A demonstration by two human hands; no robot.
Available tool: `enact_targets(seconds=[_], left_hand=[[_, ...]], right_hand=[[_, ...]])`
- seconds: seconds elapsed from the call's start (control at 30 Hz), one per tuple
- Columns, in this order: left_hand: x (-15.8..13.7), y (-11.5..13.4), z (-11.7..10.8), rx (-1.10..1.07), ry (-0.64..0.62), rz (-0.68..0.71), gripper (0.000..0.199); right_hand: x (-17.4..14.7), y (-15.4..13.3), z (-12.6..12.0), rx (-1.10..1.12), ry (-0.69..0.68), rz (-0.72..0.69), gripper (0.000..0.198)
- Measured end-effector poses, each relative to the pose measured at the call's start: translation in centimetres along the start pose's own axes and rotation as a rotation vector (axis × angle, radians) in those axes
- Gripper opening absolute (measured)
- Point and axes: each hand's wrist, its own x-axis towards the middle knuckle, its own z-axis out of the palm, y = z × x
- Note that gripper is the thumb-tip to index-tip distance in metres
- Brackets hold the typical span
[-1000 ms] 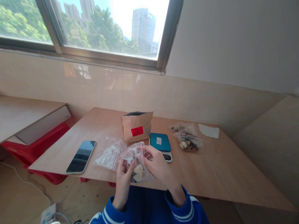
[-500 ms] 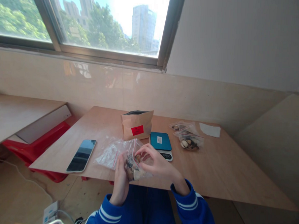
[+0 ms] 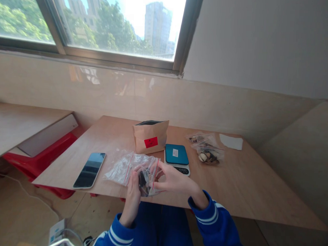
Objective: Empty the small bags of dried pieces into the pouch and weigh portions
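Note:
A clear zip-lock bag (image 3: pixel 144 185) with a red seal line holds dark and pale dried slices. It is tilted on its side at the table's front edge. My left hand (image 3: pixel 133 195) supports the bag from the left, its fingers closed against the plastic. At the bag's mouth, on the right, the thumb and curled fingers of my right hand (image 3: pixel 172 178) grip around the red seal; the fingertips are partly hidden. Flat clear zip-lock bags (image 3: pixel 118 170) lie just beyond my left hand. A digital scale (image 3: pixel 176 154) with a blue-green top stands past my right hand.
An open brown paper pouch (image 3: pixel 149 137) with a red label stands behind the bags. Filled zip-lock bags (image 3: pixel 208 155) lie at the right, near a white paper piece (image 3: pixel 231 142). A phone (image 3: pixel 89 170) rests at the left. A red stool (image 3: pixel 42 165) is beside the table (image 3: pixel 245 184).
The held bag has turned, so its red seal line now stands more upright and darker slices show. My right fingers have shifted slightly right along with the bag's mouth.

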Motion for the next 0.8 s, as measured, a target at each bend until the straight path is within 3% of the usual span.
enact_targets(seconds=[0.13,0.37,0.6,0.8], left_hand=[[0.1,0.0,0.1,0.027,0.014,0.003,0.048],[-0.1,0.1,0.1,-0.066,-0.013,-0.093,0.051],[-0.1,0.4,0.1,-0.042,-0.055,-0.070,0.054],[0.2,-0.5,0.0,0.118,0.060,-0.005,0.049]], right_hand=[[0.3,0.4,0.1,0.153,-0.020,-0.046,0.033],[1.0,2.2,-0.2,0.278,-0.080,-0.012,0.015],[1.1,2.1,-0.1,0.268,-0.123,0.011,0.031],[1.7,2.0,0.4,0.038,-0.054,0.089,0.037]])
